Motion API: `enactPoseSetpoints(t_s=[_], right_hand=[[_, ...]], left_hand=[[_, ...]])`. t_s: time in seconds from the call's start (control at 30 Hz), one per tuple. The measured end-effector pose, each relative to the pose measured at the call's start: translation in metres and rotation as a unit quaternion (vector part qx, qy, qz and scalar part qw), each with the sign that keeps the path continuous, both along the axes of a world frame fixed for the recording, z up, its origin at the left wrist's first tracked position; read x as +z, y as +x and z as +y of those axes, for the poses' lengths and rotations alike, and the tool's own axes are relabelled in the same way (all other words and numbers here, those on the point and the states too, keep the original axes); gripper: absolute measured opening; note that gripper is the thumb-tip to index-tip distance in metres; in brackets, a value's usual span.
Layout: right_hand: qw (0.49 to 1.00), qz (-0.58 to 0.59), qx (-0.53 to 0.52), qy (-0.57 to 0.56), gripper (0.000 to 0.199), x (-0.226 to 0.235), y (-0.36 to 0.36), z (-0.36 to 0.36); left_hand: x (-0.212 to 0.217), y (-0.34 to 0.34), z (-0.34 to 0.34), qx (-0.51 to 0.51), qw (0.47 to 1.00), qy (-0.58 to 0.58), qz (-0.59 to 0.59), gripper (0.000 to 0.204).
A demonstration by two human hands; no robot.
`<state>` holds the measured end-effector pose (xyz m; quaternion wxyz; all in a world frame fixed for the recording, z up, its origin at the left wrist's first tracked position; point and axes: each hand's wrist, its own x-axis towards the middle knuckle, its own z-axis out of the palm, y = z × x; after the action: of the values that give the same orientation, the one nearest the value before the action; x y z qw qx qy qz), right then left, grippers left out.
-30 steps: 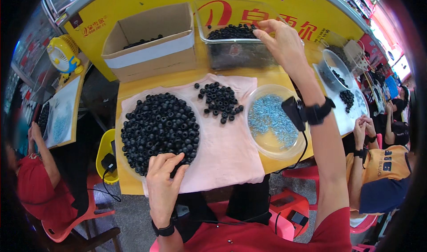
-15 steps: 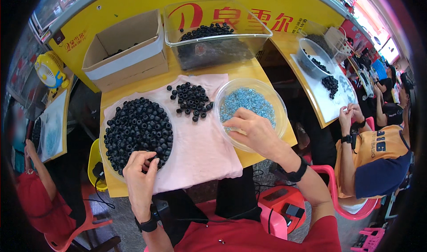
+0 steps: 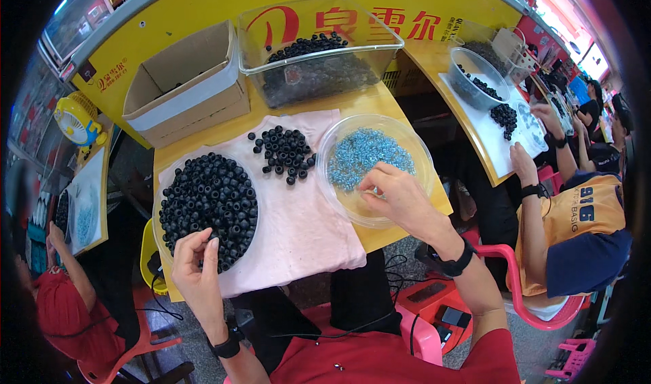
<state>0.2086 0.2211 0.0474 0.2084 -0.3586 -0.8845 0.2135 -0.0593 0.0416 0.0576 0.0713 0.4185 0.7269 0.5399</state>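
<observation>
My left hand (image 3: 195, 260) is pinched at the near edge of a round clear tray heaped with black large-holed beads (image 3: 210, 204); a black bead shows at its fingertips. My right hand (image 3: 403, 201) reaches over a round clear bowl (image 3: 424, 174) of small light-blue see-through pieces (image 3: 366, 155). Its thumb and fingers are drawn together over the bowl's near side, and I cannot make out what is between them. Between the two containers a loose pile of black beads (image 3: 283, 150) lies on a pale pink cloth (image 3: 298, 248).
At the table's back stand an open cardboard box (image 3: 186, 99) and a clear plastic bin (image 3: 319, 79) of black beads. A yellow panel (image 3: 203, 4) rises behind. A co-worker in an orange vest (image 3: 576, 211) sits at the right table; another person in red (image 3: 71, 309) is at left.
My left hand has shifted slightly left at the tray edge. The right hand's fingers have drawn closer together over the bowl. The right co-worker's hands have moved apart.
</observation>
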Motion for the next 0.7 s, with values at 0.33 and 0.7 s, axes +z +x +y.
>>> enactPoseSetpoints(t_s=[0.33,0.7], right_hand=[[0.969,0.167,0.007,-0.184,0.012,0.026,-0.021,-0.048],[0.972,0.150,0.082,-0.160,0.023,0.004,-0.061,-0.084]], left_hand=[[-0.023,0.051,-0.020,-0.170,0.829,0.125,-0.518,0.019],[-0.037,0.065,-0.026,-0.174,0.782,0.091,-0.591,0.021]])
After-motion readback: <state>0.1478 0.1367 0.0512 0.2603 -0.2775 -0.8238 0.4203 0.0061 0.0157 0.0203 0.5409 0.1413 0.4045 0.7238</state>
